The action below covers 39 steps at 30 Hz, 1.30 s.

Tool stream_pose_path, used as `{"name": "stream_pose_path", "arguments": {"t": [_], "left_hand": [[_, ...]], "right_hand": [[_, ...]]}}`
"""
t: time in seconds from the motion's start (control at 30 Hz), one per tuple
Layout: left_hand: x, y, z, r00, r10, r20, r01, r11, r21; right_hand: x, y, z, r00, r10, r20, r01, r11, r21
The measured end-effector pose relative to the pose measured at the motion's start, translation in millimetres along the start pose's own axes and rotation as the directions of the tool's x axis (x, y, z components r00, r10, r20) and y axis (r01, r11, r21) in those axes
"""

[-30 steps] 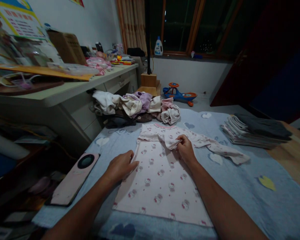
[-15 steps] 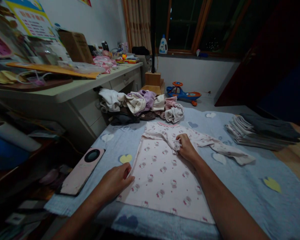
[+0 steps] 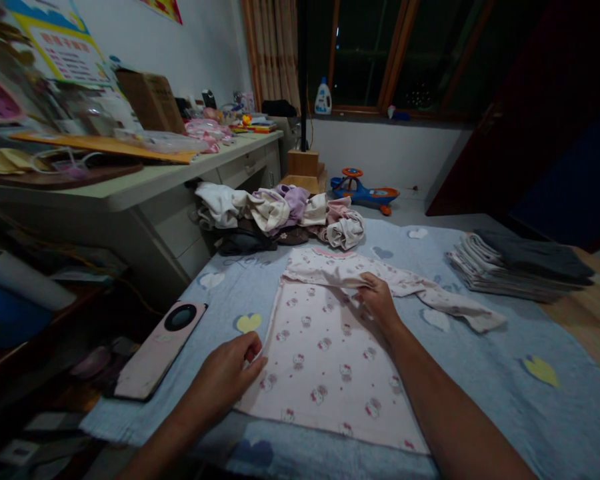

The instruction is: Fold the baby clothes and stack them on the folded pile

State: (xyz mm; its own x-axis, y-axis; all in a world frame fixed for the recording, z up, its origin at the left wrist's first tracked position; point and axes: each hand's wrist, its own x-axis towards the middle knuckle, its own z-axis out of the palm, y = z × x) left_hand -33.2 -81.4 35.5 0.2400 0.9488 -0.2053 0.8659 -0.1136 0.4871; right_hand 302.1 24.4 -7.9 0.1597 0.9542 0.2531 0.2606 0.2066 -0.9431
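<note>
A child's long-sleeved shirt, pale pink with a printed cat-face pattern, lies spread on a blue bed cover. One of its sleeves is folded across the chest, and the other stretches out to the right. My right hand is closed on the end of the folded sleeve, over the shirt's upper middle. At the shirt's left side edge, my left hand has its fingers curled and its thumb against the cloth. It appears to pinch that edge, though the fingertips are partly hidden.
Crumpled clothes are heaped beyond the collar. A stack of folded clothes sits at the right. A pink phone lies at the cover's left edge. Beside the bed stands a cluttered desk; a ride-on toy is on the floor behind.
My right hand has drawn the bunched sleeve end slightly right, and the sleeve now lies straighter across the chest. My left hand stays at the left edge. The view has shifted slightly.
</note>
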Motion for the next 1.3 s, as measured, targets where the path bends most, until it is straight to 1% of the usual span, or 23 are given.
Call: {"name": "stream_pose_path", "arguments": {"t": [0.03,0.07,0.1,0.13,0.17,0.27,0.33,0.37,0.43,0.5,0.53,0.63,0.7,0.77,0.9,1.13,1.23,1.3], "left_hand": [[-0.7,2.3,-0.1,1.0,0.006,-0.005,-0.006,1.0,0.004],[-1.5,4.6,-0.2,1.0,0.016,-0.007,-0.015,1.0,0.006],[-2.4,6.7,0.0,0.999,0.032,-0.005,-0.032,0.999,0.004],[-3.4,8.6,0.3,0.999,0.052,0.0,-0.052,0.999,0.0],[-4.5,10.2,0.6,0.997,0.073,0.006,-0.073,0.997,-0.005],[-7.8,13.4,1.6,0.992,0.125,0.026,-0.124,0.992,-0.02],[-9.6,15.2,1.5,0.987,0.156,0.034,-0.155,0.987,-0.032],[-10.2,16.3,1.2,0.985,0.17,0.037,-0.169,0.985,-0.037],[-10.7,19.7,0.1,0.983,0.181,0.044,-0.179,0.983,-0.038],[-10.6,24.4,-1.7,0.983,0.174,0.052,-0.173,0.985,-0.027],[-10.4,27.1,-2.7,0.984,0.17,0.054,-0.169,0.985,-0.02],[-9.8,35.0,-5.2,0.979,0.202,0.04,-0.202,0.979,-0.013],[-9.0,39.4,-5.4,0.965,0.262,0.019,-0.262,0.965,-0.028],[-7.4,43.1,-3.7,0.949,0.315,0.009,-0.314,0.948,-0.049],[-1.6,49.6,3.6,0.932,0.361,0.037,-0.357,0.931,-0.073],[5.2,59.3,11.5,0.916,0.398,0.056,-0.394,0.916,-0.075],[5.8,62.5,11.1,0.894,0.434,0.114,-0.427,0.901,-0.081],[7.9,64.2,9.9,0.882,0.445,0.156,-0.438,0.896,-0.078]], "right_hand": [[0.9,1.4,-0.7,0.988,0.126,-0.094,-0.118,0.99,0.082],[2.0,3.0,-1.9,0.958,0.236,-0.164,-0.211,0.965,0.155],[3.4,4.6,-3.2,0.925,0.315,-0.214,-0.271,0.939,0.211],[4.9,6.2,-4.5,0.901,0.357,-0.246,-0.298,0.922,0.247],[6.5,7.8,-5.7,0.891,0.37,-0.264,-0.302,0.916,0.265],[10.2,10.7,-7.3,0.897,0.354,-0.263,-0.287,0.922,0.261],[11.1,9.7,-7.1,0.9,0.367,-0.235,-0.295,0.91,0.291],[11.1,8.2,-7.0,0.903,0.379,-0.2,-0.303,0.895,0.328],[10.9,2.8,-7.8,0.918,0.386,-0.094,-0.312,0.847,0.431],[11.3,-4.7,-10.5,0.941,0.339,-0.011,-0.282,0.801,0.529],[12.0,-8.9,-12.8,0.953,0.304,0.004,-0.253,0.785,0.565],[15.8,-19.6,-22.1,0.974,0.224,-0.028,-0.159,0.768,0.62],[19.1,-23.0,-29.0,0.977,0.206,-0.061,-0.12,0.76,0.639],[22.3,-22.6,-35.4,0.971,0.214,-0.107,-0.093,0.749,0.656],[27.2,-15.7,-45.6,0.951,0.259,-0.167,-0.079,0.729,0.68],[29.3,-10.1,-55.0,0.954,0.256,-0.158,-0.076,0.712,0.698],[29.7,-7.7,-57.2,0.946,0.268,-0.184,-0.061,0.702,0.71],[30.4,-5.7,-58.5,0.931,0.295,-0.217,-0.055,0.697,0.715]]}}
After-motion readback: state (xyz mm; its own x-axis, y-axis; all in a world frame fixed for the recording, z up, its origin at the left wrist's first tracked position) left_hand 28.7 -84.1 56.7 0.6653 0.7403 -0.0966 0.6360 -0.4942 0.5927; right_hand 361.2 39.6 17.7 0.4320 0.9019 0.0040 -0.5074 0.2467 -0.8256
